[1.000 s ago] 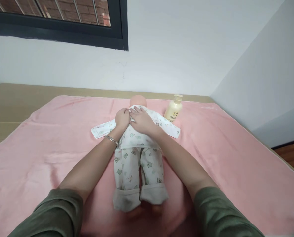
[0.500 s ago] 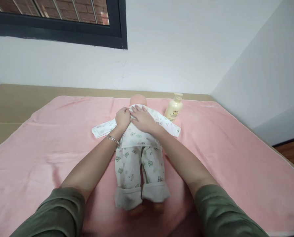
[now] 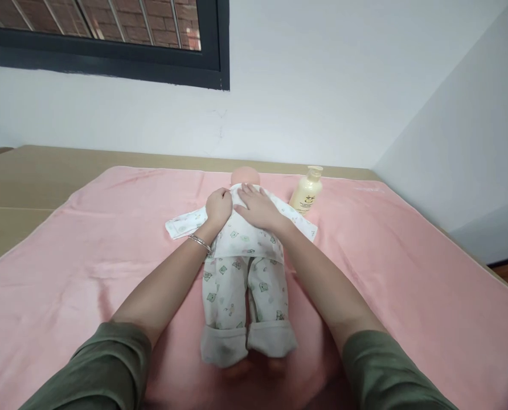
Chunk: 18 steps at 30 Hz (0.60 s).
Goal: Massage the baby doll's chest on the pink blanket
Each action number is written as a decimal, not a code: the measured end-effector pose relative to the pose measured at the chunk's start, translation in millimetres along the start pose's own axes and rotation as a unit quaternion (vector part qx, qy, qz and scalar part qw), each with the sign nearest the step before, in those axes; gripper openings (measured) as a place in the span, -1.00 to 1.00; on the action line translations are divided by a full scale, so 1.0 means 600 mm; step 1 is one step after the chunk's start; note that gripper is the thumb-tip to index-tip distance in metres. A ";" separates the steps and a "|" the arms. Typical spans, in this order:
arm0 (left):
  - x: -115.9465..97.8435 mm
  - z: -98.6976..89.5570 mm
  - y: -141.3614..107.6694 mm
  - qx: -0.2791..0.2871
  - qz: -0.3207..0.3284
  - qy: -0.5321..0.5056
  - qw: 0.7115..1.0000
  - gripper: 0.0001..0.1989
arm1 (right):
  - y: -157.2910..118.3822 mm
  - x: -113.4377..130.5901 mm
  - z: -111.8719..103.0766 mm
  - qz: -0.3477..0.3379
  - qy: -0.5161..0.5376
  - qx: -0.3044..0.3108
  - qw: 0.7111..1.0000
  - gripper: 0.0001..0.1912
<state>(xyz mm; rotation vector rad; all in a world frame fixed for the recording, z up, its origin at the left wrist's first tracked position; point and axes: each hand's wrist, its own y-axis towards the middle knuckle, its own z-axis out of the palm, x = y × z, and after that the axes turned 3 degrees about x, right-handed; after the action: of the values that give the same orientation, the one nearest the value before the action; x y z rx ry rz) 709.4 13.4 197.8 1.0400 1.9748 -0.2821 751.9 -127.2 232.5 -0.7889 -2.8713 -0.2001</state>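
Observation:
A baby doll [image 3: 245,175] lies on a pink blanket [image 3: 121,239], its head toward the wall and its feet toward me. It wears a white patterned top [image 3: 245,242] with the sleeves spread sideways, and matching trousers [image 3: 228,290] with turned-up cuffs. My left hand [image 3: 218,209] is closed at the upper left of the top; its fingers are curled and seem to grip the cloth. Flat on the upper right of the top rests my right hand [image 3: 260,209], fingers spread. The doll's face cannot be seen.
A pale yellow pump bottle [image 3: 307,192] stands on the blanket just beyond the doll's right-side sleeve. Behind the blanket runs a tan surface edge [image 3: 66,156] against a white wall [image 3: 305,74]. A dark-framed window [image 3: 213,45] is at the upper left.
The whole view has shifted slightly, so everything appears a little further right. My right hand has moved slightly away from my left hand, leaving a small gap between them.

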 end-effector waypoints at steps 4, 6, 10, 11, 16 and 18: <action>-0.003 -0.001 -0.002 -0.003 -0.001 0.003 1.000 -0.66 | -0.005 0.008 0.005 0.099 -0.002 -0.014 0.995 -0.24; -0.001 0.000 -0.002 0.001 -0.004 -0.009 1.000 -0.67 | -0.021 0.045 0.019 0.125 -0.039 -0.035 0.991 -0.25; 0.007 0.002 0.001 0.003 -0.001 -0.029 1.000 -0.69 | -0.033 0.082 0.029 0.063 -0.065 -0.038 0.995 -0.36; 0.007 0.002 0.001 0.002 0.002 -0.027 1.000 -0.69 | -0.029 0.073 0.024 0.041 -0.055 -0.031 0.997 -0.38; 0.003 0.002 0.003 -0.005 0.006 0.006 1.000 -0.68 | 0.003 -0.013 -0.005 0.102 0.037 0.007 0.994 -0.22; 0.001 0.002 0.003 -0.005 0.001 0.007 1.000 -0.69 | 0.004 -0.016 -0.006 0.184 0.040 -0.005 0.982 -0.17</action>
<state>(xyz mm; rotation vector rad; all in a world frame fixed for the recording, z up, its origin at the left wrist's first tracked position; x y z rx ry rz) 711.1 14.1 197.1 1.0403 1.9857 -0.2636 761.6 -130.5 234.3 -1.2617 -2.5905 -0.1941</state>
